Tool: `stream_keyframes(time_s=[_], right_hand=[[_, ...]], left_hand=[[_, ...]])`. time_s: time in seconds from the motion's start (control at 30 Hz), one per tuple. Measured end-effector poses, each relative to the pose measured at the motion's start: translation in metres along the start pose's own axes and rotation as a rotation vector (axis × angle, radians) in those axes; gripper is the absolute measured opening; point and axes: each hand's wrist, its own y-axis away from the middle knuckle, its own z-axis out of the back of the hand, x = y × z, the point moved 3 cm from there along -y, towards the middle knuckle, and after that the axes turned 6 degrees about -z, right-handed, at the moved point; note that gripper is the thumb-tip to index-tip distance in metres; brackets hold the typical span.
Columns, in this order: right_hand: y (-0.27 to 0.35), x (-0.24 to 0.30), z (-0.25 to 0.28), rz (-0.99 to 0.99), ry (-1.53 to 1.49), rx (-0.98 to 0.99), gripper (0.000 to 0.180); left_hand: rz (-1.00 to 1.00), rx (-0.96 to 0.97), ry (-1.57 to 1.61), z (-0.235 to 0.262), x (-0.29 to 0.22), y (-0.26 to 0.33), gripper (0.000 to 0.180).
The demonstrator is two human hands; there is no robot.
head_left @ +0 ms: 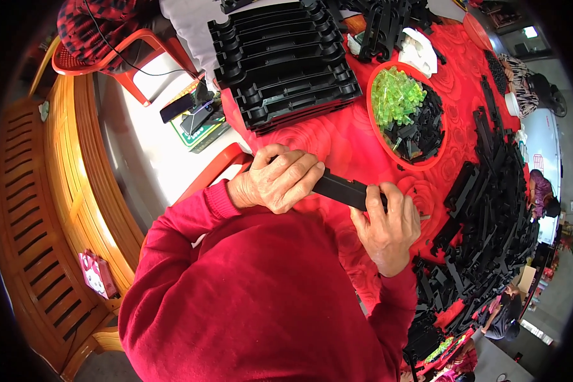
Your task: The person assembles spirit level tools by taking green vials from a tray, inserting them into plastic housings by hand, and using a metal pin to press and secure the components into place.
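Observation:
A long black plastic bar [342,188] is held level between my two hands, over the red rose-patterned cloth. My left hand [285,178] wraps its fingers over the bar's left end and hides that end. At the other end, my right hand [387,223] grips with thumb and fingers. Beyond my hands stands a stack of black plastic parts with notched ends [290,67], laid in neat rows. To the right of the stack, an orange-red basin [423,167] holds translucent yellow-green pieces [396,95] and small black pieces [426,125].
A large heap of black strips [484,248] covers the cloth's right side. White crumpled plastic [419,53] lies behind the basin. On the left are a phone [177,108], a red plastic chair [130,83] and a wooden bench [38,242]. Other people sit at the far right.

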Motion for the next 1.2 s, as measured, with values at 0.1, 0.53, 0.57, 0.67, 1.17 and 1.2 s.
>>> stream_keyframes(time_s=[0.1, 0.53, 0.57, 0.67, 1.17, 1.2], right_hand=[[-0.015, 0.000, 0.009, 0.055, -0.096, 0.171, 0.036], [-0.005, 0.014, -0.007, 0.001, -0.366, 0.332, 0.050], [-0.007, 0.015, -0.007, -0.014, -0.386, 0.376, 0.048], [-0.006, 0.017, -0.011, -0.051, -0.461, 0.423, 0.045], [0.008, 0.025, -0.025, -0.070, -0.489, 0.516, 0.036], [0.008, 0.026, -0.025, -0.030, -0.458, 0.482, 0.037]], left_hand=[[-0.051, -0.036, -0.011, 0.002, -0.001, 0.007, 0.027], [-0.035, 0.019, 0.117, 0.008, -0.001, 0.007, 0.025], [-0.029, 0.040, 0.124, 0.007, -0.002, 0.009, 0.024], [-0.018, 0.068, 0.149, 0.002, -0.002, 0.014, 0.023], [-0.079, 0.086, 0.225, -0.002, -0.012, 0.019, 0.023], [-0.082, 0.077, 0.221, -0.001, -0.011, 0.019, 0.022]])
